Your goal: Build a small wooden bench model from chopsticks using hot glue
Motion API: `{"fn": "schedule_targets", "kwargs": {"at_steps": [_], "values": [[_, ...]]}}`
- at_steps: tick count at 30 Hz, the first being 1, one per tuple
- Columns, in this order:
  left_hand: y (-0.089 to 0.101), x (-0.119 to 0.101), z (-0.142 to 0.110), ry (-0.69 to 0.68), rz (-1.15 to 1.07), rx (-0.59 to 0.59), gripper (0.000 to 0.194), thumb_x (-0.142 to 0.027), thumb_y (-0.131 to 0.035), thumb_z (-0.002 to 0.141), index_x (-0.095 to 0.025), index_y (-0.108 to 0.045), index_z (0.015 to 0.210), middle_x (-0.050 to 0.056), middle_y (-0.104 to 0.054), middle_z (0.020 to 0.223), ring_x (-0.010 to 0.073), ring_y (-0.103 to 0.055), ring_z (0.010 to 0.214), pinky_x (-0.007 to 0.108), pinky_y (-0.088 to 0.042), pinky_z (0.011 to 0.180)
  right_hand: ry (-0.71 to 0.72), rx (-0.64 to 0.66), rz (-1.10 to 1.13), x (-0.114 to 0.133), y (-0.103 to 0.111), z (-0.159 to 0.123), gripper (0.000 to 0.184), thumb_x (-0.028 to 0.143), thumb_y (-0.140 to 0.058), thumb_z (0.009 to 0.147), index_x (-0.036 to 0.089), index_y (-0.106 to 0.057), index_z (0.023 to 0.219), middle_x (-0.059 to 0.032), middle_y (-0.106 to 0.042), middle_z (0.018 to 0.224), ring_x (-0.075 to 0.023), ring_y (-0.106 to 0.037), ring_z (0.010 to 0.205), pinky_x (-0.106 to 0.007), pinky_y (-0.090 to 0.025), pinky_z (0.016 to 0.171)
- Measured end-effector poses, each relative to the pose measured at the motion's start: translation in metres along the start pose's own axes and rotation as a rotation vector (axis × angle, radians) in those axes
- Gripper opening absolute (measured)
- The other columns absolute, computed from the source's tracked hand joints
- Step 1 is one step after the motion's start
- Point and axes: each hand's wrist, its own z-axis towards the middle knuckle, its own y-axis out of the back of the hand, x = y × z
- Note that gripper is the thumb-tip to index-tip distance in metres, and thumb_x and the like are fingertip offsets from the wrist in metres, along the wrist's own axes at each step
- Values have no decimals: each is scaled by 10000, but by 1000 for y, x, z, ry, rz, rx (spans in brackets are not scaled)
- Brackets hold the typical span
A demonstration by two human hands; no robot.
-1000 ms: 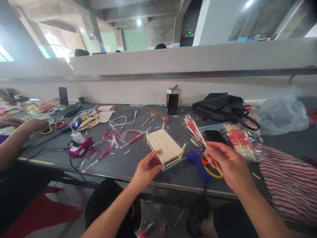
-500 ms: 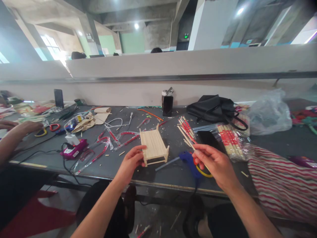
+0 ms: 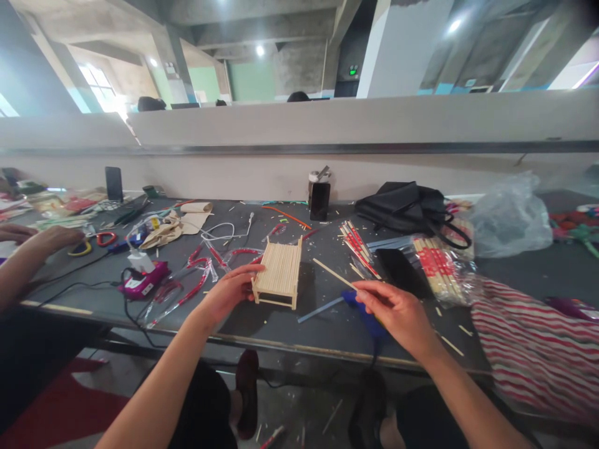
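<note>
A small bed-shaped model of wooden sticks (image 3: 279, 265), with short corner posts, stands near the table's front edge. My left hand (image 3: 229, 290) grips its left side, the thumb hidden. My right hand (image 3: 393, 308) pinches one thin wooden stick (image 3: 334, 272), which points left toward the model without touching it. Below that hand lies a blue glue gun (image 3: 367, 312), partly covered, with a clear glue stick (image 3: 321, 309) coming from it. Loose sticks with red wrapping (image 3: 358, 248) lie just beyond the right hand.
A dark phone (image 3: 402, 272) and a bag of sticks (image 3: 437, 265) lie right, near a black bag (image 3: 407, 209) and striped cloth (image 3: 524, 343). Another phone (image 3: 319, 201) stands at the back. Leftward are a purple power strip (image 3: 146, 279), cables and another person's hand (image 3: 58, 239).
The model has shifted left and turned with my left hand. My right hand has drawn the stick away from the wrapped bundle and swung it leftward. A loose stick now lies right of my hand.
</note>
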Motion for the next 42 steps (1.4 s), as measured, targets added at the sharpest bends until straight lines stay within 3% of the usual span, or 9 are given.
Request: {"fn": "schedule_targets", "kwargs": {"at_steps": [6,9,12,18,22,29,35,38,42], "values": [[3,-9,-9,-21,102,7,321,-294,-681,787,-187,-702,1089,61,-685,950,172,-617,798,279,-483,684,95,-6,-70,1,-6,4,244,376,-624,812,244,-735,984,-37,-758,981,-227,-697,918,-337,-536,847],[4,-6,-19,-77,116,11,332,-274,-666,797,-196,-693,1118,73,-684,1041,196,-613,907,293,-478,764,86,-12,-60,6,-9,3,229,391,-638,815,254,-732,972,-26,-761,921,-211,-709,801,-327,-565,764],[4,2,-25,-100,111,24,378,-221,-687,766,-207,-686,1143,56,-691,995,181,-609,889,295,-463,806,99,-21,-40,13,-13,-1,210,398,-638,831,258,-725,962,-22,-754,865,-191,-700,711,-297,-569,665],[-3,13,-25,-138,118,-19,351,-246,-740,734,-222,-711,1083,11,-690,873,129,-581,766,259,-446,777,374,-35,-207,19,-21,4,144,288,-601,875,277,-713,965,-12,-733,957,-193,-677,899,-310,-526,833],[-5,16,-23,-161,114,-45,345,-275,-761,719,-208,-716,1054,1,-674,812,121,-576,736,250,-448,757,336,-25,-276,22,-23,23,158,292,-576,885,263,-709,966,-27,-728,970,-202,-671,910,-320,-528,807],[-2,22,-20,-200,159,-52,409,-289,-775,704,-196,-689,1092,28,-686,892,150,-606,817,272,-460,790,312,176,-207,29,-39,46,186,269,-557,868,247,-722,951,-33,-718,960,-184,-674,877,-282,-550,743],[-4,21,-21,-167,221,-97,361,-291,-760,724,-207,-699,1070,43,-701,952,162,-616,842,275,-463,791,329,111,-219,21,-32,37,161,296,-580,864,278,-722,935,-23,-718,946,-188,-678,857,-277,-555,722],[-5,20,-22,-150,201,-106,324,-283,-759,726,-206,-713,1037,47,-711,945,167,-621,845,276,-465,791,428,52,-214,24,-22,26,149,298,-596,859,306,-723,936,-27,-711,938,-190,-683,825,-274,-559,695],[-3,21,-23,-162,164,-104,319,-257,-779,699,-199,-728,1009,45,-718,918,171,-620,842,276,-469,787,619,163,-316,31,-25,12,206,216,-590,868,328,-709,993,-15,-707,919,-158,-682,773,-244,-551,668]]}}
